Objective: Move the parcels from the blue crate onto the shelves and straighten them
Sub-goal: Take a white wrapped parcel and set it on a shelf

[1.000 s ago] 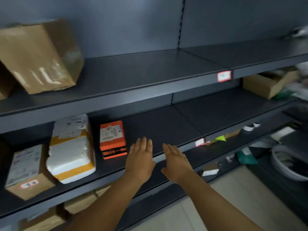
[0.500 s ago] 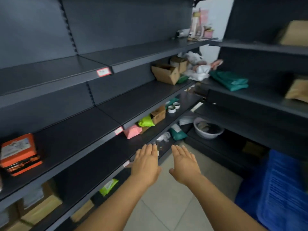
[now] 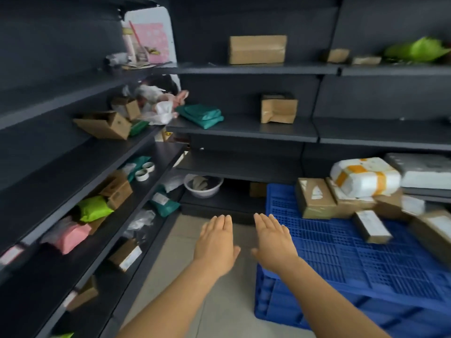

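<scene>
Dark grey shelves (image 3: 241, 129) line a narrow corner of a stockroom, with a pale tiled floor (image 3: 219, 313) between them. The blue crate (image 3: 341, 259) stands on that floor at the lower right and serves as the landmark here.

In the head view, the parcels lie on the crate's slatted top, towards its far right side: a brown carton (image 3: 314, 198) at the far edge, a small long box (image 3: 372, 226) just in front of it, and a white bag with orange tape (image 3: 364, 176) resting on the cartons behind. More cartons run off to the right, blurred.

The left hand (image 3: 216, 245) hovers over the floor just left of the crate; the right hand (image 3: 274, 242) hovers over the crate's near-left corner. Both have straight, flat fingers and hold nothing.

The cartons look stiff and taped, probably light enough to lift one at a time, best taken by two opposite sides. The tape may be slick. The white bag looks soft and padded, likely to sag, so it should be cradled from beneath.
</scene>
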Available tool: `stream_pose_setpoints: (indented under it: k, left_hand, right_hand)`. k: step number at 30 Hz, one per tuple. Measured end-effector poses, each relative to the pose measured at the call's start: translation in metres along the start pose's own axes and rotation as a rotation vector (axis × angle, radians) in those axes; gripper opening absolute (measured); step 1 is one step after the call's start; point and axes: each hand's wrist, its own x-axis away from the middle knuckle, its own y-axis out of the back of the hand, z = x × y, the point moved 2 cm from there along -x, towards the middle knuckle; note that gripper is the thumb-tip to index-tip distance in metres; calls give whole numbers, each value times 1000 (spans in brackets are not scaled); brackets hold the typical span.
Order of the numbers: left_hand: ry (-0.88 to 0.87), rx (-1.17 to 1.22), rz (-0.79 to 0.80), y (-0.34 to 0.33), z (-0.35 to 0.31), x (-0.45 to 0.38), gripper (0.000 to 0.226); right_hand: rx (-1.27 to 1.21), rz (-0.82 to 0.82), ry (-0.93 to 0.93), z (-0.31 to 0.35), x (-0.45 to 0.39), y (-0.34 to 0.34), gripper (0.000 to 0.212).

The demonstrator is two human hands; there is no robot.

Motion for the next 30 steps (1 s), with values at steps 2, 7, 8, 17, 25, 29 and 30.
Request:
stream_pose_setpoints:
  k: [2, 7, 8, 17, 25, 29, 30]
  left_hand:
    - [-62, 2, 19, -7, -26, -18, 78]
    - [-215, -8, 44, -21, -82, -62, 78]
    - [-243, -9, 48, -24, -92, -72, 78]
    - [-411, 48, 83, -40, -179, -186, 77]
    - [-532, 16, 126, -55, -247, -270, 77]
    - [-540, 26, 158, -67, -277, -304, 76]
    - [-536, 36, 164, -69, -285, -313, 76]
  right_hand:
    - [-26, -8, -67, -29, 0, 6, 86]
    - [-55, -16, -214, -94, -9, 15, 88]
    - [-56, -19, -240, -106, -13, 18, 89]
    - [-62, -63, -434, -212, -61, 60, 88]
    - [-87, -190, -552, -287, -92, 93, 83]
    - [-141, -206, -624, -327, -110, 99, 85]
    - [-158, -203, -635, -337, -116, 100, 84]
